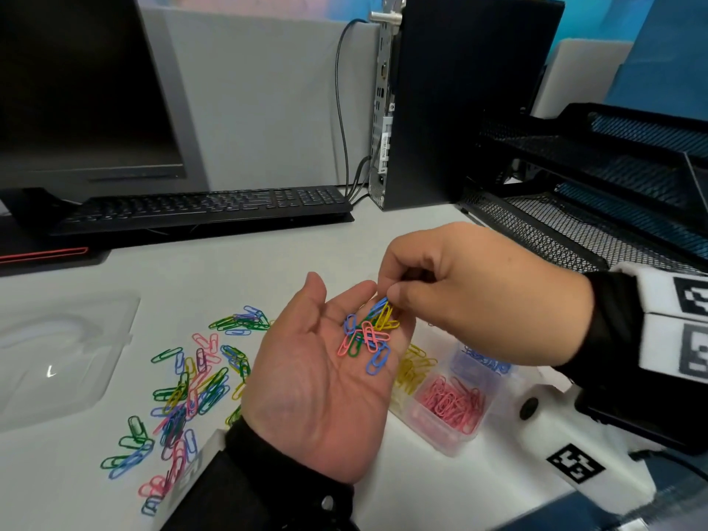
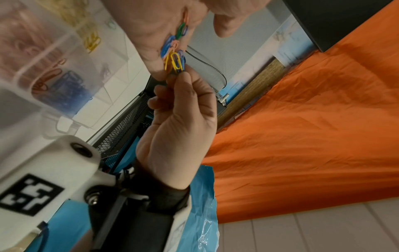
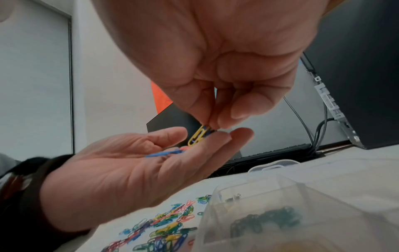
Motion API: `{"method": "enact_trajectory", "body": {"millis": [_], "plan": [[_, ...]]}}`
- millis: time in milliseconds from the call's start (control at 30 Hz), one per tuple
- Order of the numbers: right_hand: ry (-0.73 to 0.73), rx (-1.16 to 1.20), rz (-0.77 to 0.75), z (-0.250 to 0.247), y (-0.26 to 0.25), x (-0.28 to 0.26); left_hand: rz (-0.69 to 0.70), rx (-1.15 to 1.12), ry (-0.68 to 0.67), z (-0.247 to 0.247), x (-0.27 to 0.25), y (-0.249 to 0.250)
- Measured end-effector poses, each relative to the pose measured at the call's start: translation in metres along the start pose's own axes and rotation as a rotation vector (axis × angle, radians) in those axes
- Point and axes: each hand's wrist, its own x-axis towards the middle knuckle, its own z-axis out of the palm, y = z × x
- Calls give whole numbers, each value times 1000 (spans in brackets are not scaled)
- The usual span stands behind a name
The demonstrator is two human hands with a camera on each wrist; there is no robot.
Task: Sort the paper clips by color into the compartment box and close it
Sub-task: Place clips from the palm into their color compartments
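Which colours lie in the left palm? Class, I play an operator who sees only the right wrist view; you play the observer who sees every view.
Observer: The left hand is open, palm up, with pink, blue, green and yellow paper clips on its fingers.
Operator: I see green clips in one compartment. What is in the others?
Observer: The head view shows the compartment box with a well-filled pink compartment nearest the person.
Operator: And beyond that?
Observer: Yellow clips and blue clips fill two more compartments. The blue ones are partly hidden by the right hand, which pinches a yellow clip.
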Motion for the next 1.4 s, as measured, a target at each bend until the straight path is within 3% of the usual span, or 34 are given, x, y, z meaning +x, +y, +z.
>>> {"method": "enact_trajectory", "body": {"millis": [200,733,833,1033,1233,1400], "plan": [[-16,101,13,-3,-1,11,-57,-28,-105,-3,-4,-1],[-130,243,-70,0,-9,18,-82,-79,-157,-6,-4,3],[-174,166,-109,1,-13,18,-107,-95,-191,-7,-4,3],[-221,-259,-294,6,-21,19,-104,-120,-137,-6,-3,7],[-253,-263,-248,6,-21,23,-115,-110,-153,-11,-3,5],[-132,-48,-130,-4,-15,32,-99,-80,-128,-9,-3,7]]}}
